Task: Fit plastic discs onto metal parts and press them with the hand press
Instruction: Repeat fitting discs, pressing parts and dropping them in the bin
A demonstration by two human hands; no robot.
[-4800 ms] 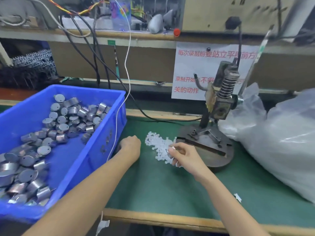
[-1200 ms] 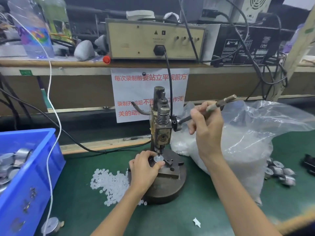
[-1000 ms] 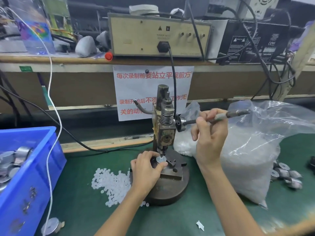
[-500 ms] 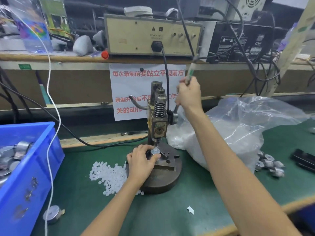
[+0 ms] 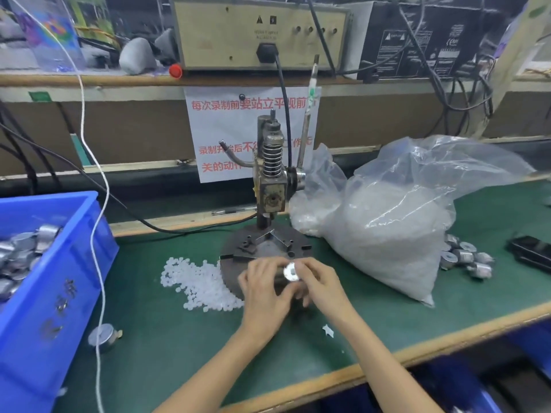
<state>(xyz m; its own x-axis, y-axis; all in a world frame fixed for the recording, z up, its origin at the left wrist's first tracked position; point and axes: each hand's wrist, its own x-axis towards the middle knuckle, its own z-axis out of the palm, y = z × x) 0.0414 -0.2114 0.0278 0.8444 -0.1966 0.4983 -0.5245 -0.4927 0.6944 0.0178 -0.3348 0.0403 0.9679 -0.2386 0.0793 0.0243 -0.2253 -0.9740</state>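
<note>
A small metal part (image 5: 290,271) with a white plastic disc on its upturned end is held between both hands, just above the front edge of the hand press's round base (image 5: 262,245). It is pinched from the left by the curled thumb and fingertips of the left hand (image 5: 265,290), and from the right by the bent fingertips of the right hand (image 5: 322,289). The two hands are pressed close together around it, so the part's body is mostly hidden.

The hand press (image 5: 271,180) is set near the middle of the green bench (image 5: 179,353), towards its back edge. Its coil spring is seen on top, and its lever (image 5: 307,120) is raised nearly upright with no hand on it.

A heap of loose white discs (image 5: 196,281) is spread on the bench, touching the left side of the base. A large clear plastic bag (image 5: 387,228), filled with white pieces, is slumped just to the right of the press. Beyond the bag, near the right edge, a small cluster of metal parts (image 5: 465,257) is laid.

A blue bin (image 5: 53,281) holding many metal parts is placed at the left edge. One stray metal part (image 5: 103,338) is found on the bench just beside the bin's front corner, and a thin white cable (image 5: 95,234) is draped down past the bin.
</note>
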